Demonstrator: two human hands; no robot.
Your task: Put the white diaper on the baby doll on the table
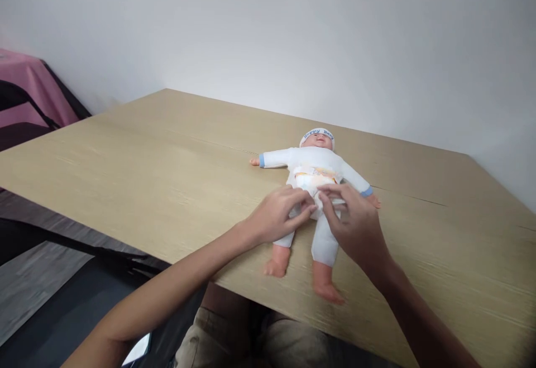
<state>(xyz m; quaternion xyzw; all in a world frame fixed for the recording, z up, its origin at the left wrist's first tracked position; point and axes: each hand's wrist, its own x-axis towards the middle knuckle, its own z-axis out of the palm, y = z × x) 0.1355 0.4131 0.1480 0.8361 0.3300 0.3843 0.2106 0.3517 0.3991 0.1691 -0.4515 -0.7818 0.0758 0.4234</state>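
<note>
A baby doll [320, 158] in a white suit with blue cuffs lies on its back, feet toward me and arms spread. It wears a white cap with blue lettering. Around its waist and hips sits a white diaper [307, 181] with an orange-edged, printed front. My left hand [280, 211] is at the diaper's lower front, thumb and forefinger pinched together on it. My right hand [355, 223] is opposite, its thumb and fingertips closed on the diaper near the crotch. The fingers partly hide the diaper's lower part and the doll's upper legs.
The doll lies on a wooden table [146, 167], near its front edge. A pale wall [268, 44] stands behind the table. To the left are a pink cloth [36, 86] and dark chairs [71, 306]. My legs are under the table edge.
</note>
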